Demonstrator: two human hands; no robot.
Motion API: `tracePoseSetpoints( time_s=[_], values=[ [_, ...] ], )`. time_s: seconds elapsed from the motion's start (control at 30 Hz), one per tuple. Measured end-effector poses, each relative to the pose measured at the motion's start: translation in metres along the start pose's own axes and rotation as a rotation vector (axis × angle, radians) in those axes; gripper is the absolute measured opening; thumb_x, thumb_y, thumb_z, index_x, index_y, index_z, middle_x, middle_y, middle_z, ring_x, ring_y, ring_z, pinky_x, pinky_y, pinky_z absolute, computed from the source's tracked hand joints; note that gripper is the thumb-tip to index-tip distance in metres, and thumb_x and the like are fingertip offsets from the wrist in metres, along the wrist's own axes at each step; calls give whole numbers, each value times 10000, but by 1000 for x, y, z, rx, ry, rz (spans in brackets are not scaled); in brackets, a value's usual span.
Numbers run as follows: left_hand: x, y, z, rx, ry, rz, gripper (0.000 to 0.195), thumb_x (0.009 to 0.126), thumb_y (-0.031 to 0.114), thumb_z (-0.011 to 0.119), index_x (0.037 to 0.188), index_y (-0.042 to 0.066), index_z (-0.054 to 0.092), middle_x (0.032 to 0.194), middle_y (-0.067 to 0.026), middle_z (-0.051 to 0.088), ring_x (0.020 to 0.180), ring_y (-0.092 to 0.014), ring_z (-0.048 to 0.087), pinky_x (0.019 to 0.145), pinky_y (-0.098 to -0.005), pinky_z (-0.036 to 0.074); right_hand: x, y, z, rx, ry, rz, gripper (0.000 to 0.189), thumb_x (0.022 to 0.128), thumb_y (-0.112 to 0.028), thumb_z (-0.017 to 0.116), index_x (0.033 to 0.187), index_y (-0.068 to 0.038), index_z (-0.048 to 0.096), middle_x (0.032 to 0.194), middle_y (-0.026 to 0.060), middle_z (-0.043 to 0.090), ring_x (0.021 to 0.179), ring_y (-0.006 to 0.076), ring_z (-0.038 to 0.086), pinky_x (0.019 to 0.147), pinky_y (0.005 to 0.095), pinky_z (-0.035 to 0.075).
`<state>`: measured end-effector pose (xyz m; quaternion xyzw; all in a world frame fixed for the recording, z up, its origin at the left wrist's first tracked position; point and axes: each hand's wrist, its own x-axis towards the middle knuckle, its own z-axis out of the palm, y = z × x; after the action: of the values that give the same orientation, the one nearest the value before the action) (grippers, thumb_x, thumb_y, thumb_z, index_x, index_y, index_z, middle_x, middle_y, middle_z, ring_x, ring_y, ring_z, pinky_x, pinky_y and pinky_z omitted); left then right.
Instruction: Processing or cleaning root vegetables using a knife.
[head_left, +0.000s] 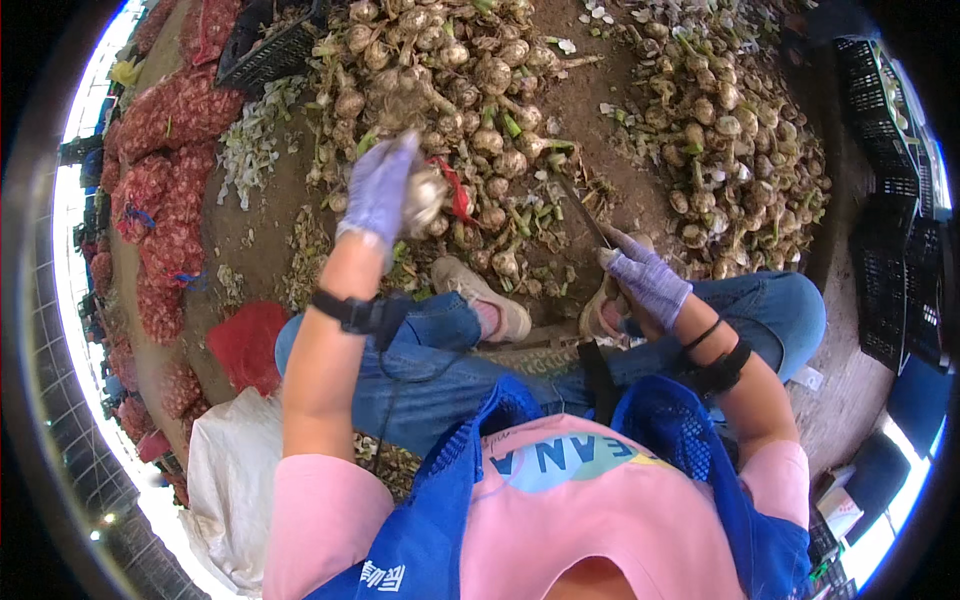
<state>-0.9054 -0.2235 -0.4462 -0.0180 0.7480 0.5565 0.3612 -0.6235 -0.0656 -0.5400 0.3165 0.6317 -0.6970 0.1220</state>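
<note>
My left hand (377, 189), in a lilac glove, is blurred over the near left part of a large garlic heap (491, 75). A pale garlic bulb (425, 196), blurred like the hand, sits against its palm side, and the fingers seem curled around it. A strip of red netting (456, 193) lies just right of that bulb. My right hand (646, 279), gloved in the same lilac, grips a knife by its handle, mostly hidden in the fist. The narrow knife blade (583, 208) points up and left, its tip near cut green stems at the heap's edge.
To the right spreads a second garlic heap (724, 142). Red mesh sacks (176, 112) full of garlic line the left side. Black plastic crates (889, 262) stand at far right, another crate (266, 45) at upper left. A white sack (232, 480) lies by my left elbow.
</note>
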Motion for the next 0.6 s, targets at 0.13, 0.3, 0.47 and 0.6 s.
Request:
tracePoseSetpoints(
  time_s=[0.13,0.3,0.47,0.6],
  values=[
    [40,5,64,-188,-631,626,606,826,310,735,1341,102,494,1337,-106,515,1108,-271,593,846,-351,557,6,-13,-4,263,35,65,693,939,-378,570,1478,-46,286,797,15,526,706,99,530,590,232,450],
    [116,-23,107,561,-479,320,647,785,349,753,1301,43,511,1254,-185,577,1155,-282,555,981,-397,469,16,-9,-16,307,123,59,724,939,-392,565,1486,-38,251,800,11,515,696,105,531,599,241,452],
    [164,-131,123,1874,-423,336,561,817,191,659,1322,78,442,1367,-161,445,1291,-330,404,1010,-417,428,18,-26,-15,439,171,124,686,946,-381,556,1460,-6,301,1088,28,495,985,117,477,888,256,395],
    [174,-157,117,1863,-266,525,784,679,211,816,1319,106,376,1360,-159,430,1212,-381,471,975,-436,453,18,-32,-18,495,148,171,662,955,-340,557,1479,-49,277,928,15,521,810,96,522,715,236,428]
  ],
)
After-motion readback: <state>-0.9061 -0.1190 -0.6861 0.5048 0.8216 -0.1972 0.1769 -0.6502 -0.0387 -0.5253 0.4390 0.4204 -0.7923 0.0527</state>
